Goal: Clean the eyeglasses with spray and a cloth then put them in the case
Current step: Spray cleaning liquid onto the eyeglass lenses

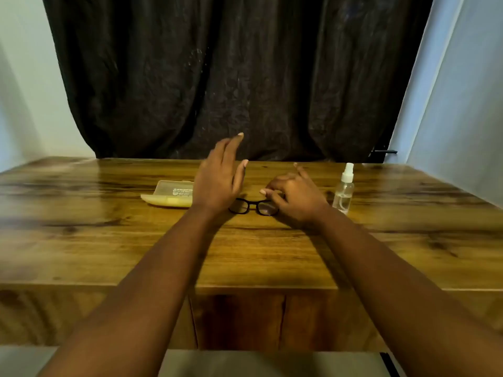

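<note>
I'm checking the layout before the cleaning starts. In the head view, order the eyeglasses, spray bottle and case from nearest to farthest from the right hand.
1. Eyeglasses: right under the right hand, at its fingertips.
2. Spray bottle: standing just to its right.
3. Case: far left, beyond the left hand.

Wooden table (272,254) bears eyeglasses (253,206), case (168,195), spray bottle (344,190).

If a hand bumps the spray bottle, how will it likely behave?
The spray bottle stands tall and narrow on the table, so it probably tips easily. It looks clear and only partly filled, so likely light. Being round, it may roll once down.
</note>
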